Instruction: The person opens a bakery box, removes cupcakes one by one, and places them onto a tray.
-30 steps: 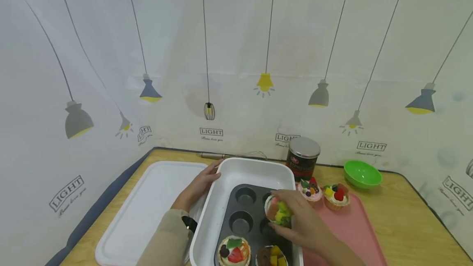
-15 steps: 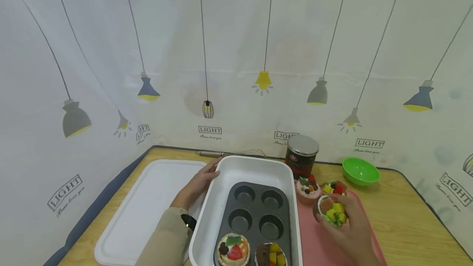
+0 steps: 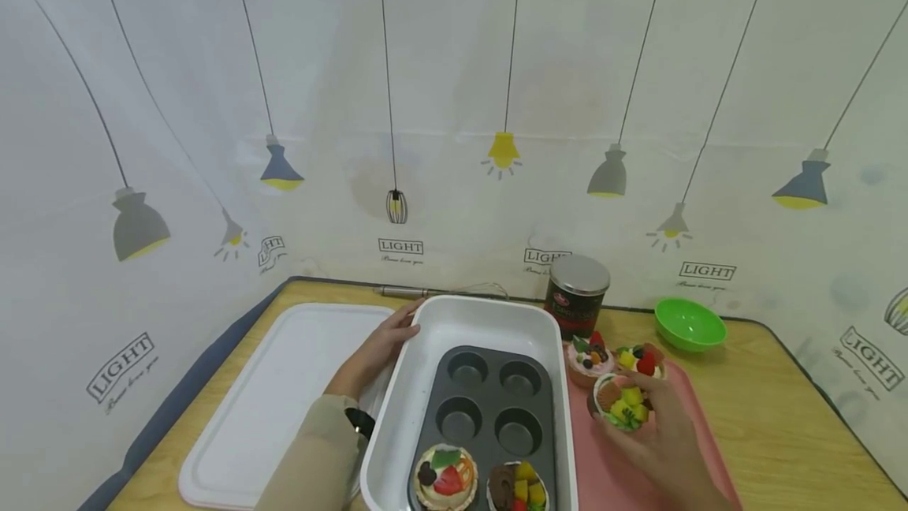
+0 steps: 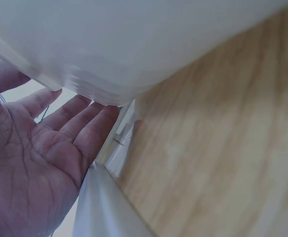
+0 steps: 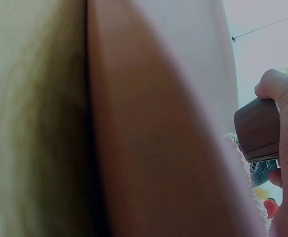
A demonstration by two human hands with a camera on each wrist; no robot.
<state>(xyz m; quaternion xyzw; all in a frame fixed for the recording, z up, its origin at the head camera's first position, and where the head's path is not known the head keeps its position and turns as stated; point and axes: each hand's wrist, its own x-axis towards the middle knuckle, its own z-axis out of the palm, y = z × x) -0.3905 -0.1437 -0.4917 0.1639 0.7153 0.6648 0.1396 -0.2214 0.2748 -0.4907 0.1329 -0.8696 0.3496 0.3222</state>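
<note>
In the head view my right hand holds a cupcake topped with yellow fruit chunks and green, close over the pink tray. Its dark brown cup shows between thumb and fingers in the right wrist view. My left hand rests along the left side of a white deep pan, its fingers nearly straight against the outer wall. Inside the pan lies a dark muffin tin. A strawberry-topped cupcake and a chocolate-and-mango one sit in its near cups; several other cups show bare metal.
Two more cupcakes, one pink and one with a strawberry, stand at the tray's far end. Behind are an espresso tin, a green bowl and a whisk. A white flat tray lies left.
My right hand has carried the cupcake from above the muffin tin rightward over the pink tray, then slightly back left. My left hand has stayed at the pan's side.
</note>
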